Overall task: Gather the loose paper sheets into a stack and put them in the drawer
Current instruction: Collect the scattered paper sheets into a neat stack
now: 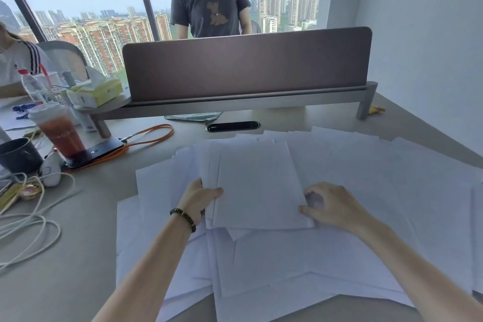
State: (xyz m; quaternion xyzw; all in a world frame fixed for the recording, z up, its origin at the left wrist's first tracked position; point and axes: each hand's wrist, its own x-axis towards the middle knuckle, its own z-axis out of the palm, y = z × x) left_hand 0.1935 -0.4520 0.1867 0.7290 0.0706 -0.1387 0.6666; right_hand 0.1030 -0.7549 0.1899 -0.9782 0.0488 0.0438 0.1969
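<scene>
Several loose white paper sheets lie spread over the desk in overlapping layers. In the middle, a partly gathered stack of sheets sits on top of them. My left hand, with a beaded bracelet on the wrist, grips the stack's left edge, thumb on top and fingers underneath. On the stack's right edge, near its front corner, my right hand holds the paper with curled fingers. No drawer is in view.
A desk divider on a grey riser stands behind the papers. At left are an iced drink cup, a dark mug, a phone with an orange cable, white cables and a tissue pack. Two people are behind the desk.
</scene>
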